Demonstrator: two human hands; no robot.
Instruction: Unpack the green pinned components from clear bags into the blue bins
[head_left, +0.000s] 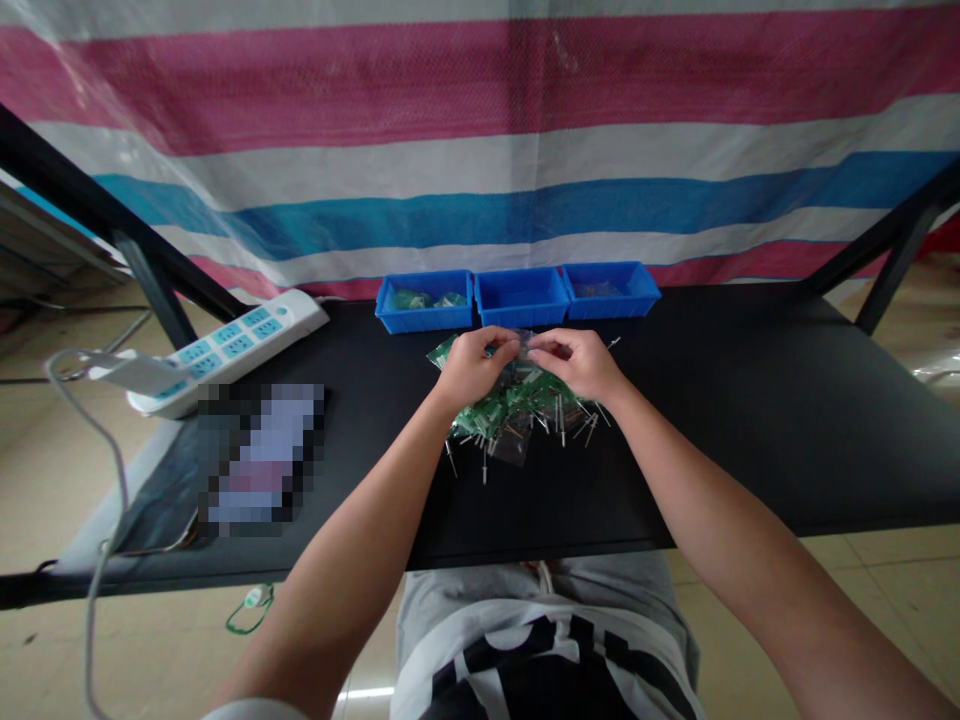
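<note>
so from the head cam, the left hand (pixel 471 368) and the right hand (pixel 583 362) are working close together over the middle of the black table (pixel 750 420). they're not touching each other, but thumb and fingers on both are pinching a clear plastic bag (pixel 527 341) that's spanning the little gap between them.

right under the hands a messy heap is spreading out, sitting between the far edge and the near edge of the table. green-printed baggies (pixel 491 412) are making up most of it, another clear baggie (pixel 511 447) is lying at the near side, and a bunch of metal pop rivets (pixel 562 420) are poking out toward the near edge.

three blue bins are standing in a row along the far edge: the left bin (pixel 424 318) is holding some green-and-clear baggies, the middle bin (pixel 521 312) is sitting just beyond the heap, and the right bin (pixel 615 305) is holding small stuff that's too blurry to make out.

over by the far left corner a white power strip (pixel 251 345) is lying at a slant, with a white plug (pixel 139 372) sitting in it and a cable (pixel 120 470) drooping past the left edge. nearer the near left corner a pixelated patch is covering something i can't identify. a striped tarp (pixel 480 90) is hanging behind the far edge.
</note>
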